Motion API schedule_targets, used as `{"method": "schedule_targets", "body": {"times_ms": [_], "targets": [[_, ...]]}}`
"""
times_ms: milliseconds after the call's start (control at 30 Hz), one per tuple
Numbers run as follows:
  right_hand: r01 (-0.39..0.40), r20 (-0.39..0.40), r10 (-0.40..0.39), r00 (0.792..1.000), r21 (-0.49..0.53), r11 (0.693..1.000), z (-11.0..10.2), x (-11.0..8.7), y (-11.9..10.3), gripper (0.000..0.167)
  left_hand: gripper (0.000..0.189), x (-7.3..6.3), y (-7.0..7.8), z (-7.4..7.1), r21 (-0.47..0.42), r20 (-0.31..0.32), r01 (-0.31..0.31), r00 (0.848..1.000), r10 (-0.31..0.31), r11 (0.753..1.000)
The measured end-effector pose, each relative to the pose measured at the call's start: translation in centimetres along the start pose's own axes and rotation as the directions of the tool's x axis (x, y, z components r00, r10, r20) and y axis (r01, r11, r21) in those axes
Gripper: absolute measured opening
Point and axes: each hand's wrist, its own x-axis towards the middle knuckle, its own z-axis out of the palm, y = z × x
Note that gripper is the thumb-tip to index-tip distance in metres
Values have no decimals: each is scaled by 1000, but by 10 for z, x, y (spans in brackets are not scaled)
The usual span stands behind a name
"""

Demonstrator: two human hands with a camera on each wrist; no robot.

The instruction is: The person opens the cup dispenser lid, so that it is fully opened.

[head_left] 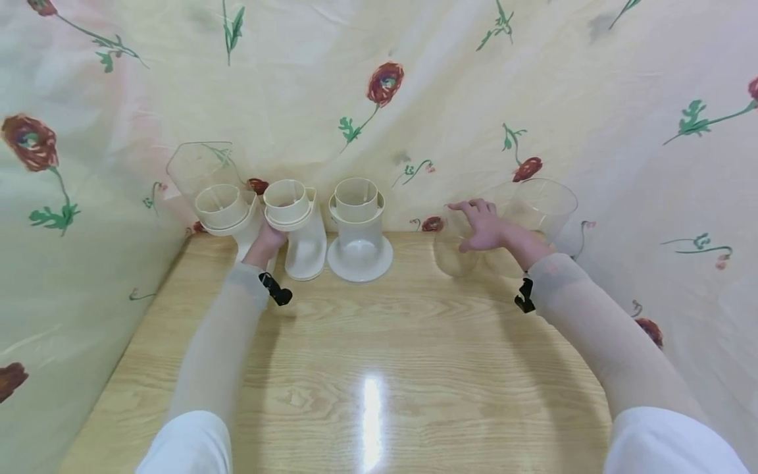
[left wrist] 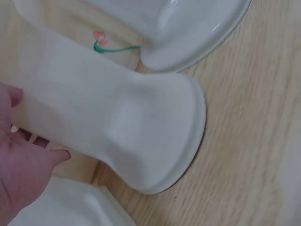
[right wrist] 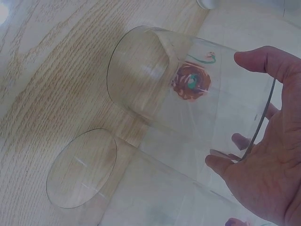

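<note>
My left hand [head_left: 268, 242] grips the neck of the middle white stand [head_left: 304, 247], below its round cup-shaped top. In the left wrist view the thumb lies on one side of this stand's body [left wrist: 113, 103], whose rounded base sits on the table. To its left is a similar white stand [head_left: 222, 209], and to its right one with a disc base [head_left: 359, 257]. My right hand [head_left: 484, 227] spreads over the upper end of a clear cylinder [right wrist: 155, 80], holding its rim between thumb and fingers. Another clear cylinder [right wrist: 82, 169] stands beside it.
A clear container [head_left: 201, 161] with a slanted outline is behind the leftmost stand. Cloth with printed red flowers [head_left: 385, 82] hangs at the back and both sides of the wood-grain table [head_left: 414, 368].
</note>
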Motion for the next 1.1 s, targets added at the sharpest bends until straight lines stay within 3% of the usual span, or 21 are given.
{"method": "schedule_targets", "body": {"times_ms": [67,133,167,233,267,333,367,500,567,667,833,900,1000,1100], "targets": [[-1,-2,1,1000,0,1000,0,0,-1,102,64,1,-4,5,125,-33,27,999,-24,992],[1,-3,-1,1000,-4,1000,-1,0,-2,102,66,4,-18,8,261,-42,-45,997,58,964],[2,-4,-2,1000,-5,1000,-2,0,-2,102,69,-2,-13,11,325,-37,-51,997,67,944],[3,-6,-3,1000,-6,1000,-2,1,-3,101,76,-19,-1,18,401,-40,-70,995,93,913],[3,-5,-3,1000,-8,1000,-1,1,-3,101,78,-32,16,21,433,-36,-42,997,64,900],[3,-2,-3,1000,-9,1000,-1,2,-3,101,77,-56,48,30,438,-49,3,999,20,899],[2,-2,-2,1000,-10,1000,-1,3,-3,101,75,-69,65,33,442,-67,66,997,-41,895],[0,1,0,1000,-17,1000,0,3,-3,103,59,-101,88,33,473,-139,154,985,-99,867],[1,2,-1,1000,-16,1000,0,3,-3,104,56,-111,86,27,467,-198,188,975,-105,864],[-1,2,1,1000,-10,1000,-1,2,-2,104,57,-122,83,12,409,-296,235,948,-116,882],[-1,-3,1,1000,-19,1000,0,2,0,105,66,-129,73,-21,393,-411,312,901,-139,865],[-1,-7,1,1000,-21,1000,0,1,-1,104,71,-130,74,-33,364,-441,331,885,-152,871],[0,-14,-1,1000,-18,1000,1,0,-1,104,76,-128,77,-52,311,-450,333,877,-171,890],[5,-15,-5,1000,-14,1000,2,1,-1,103,75,-125,83,-68,277,-428,303,889,-165,912]]}}
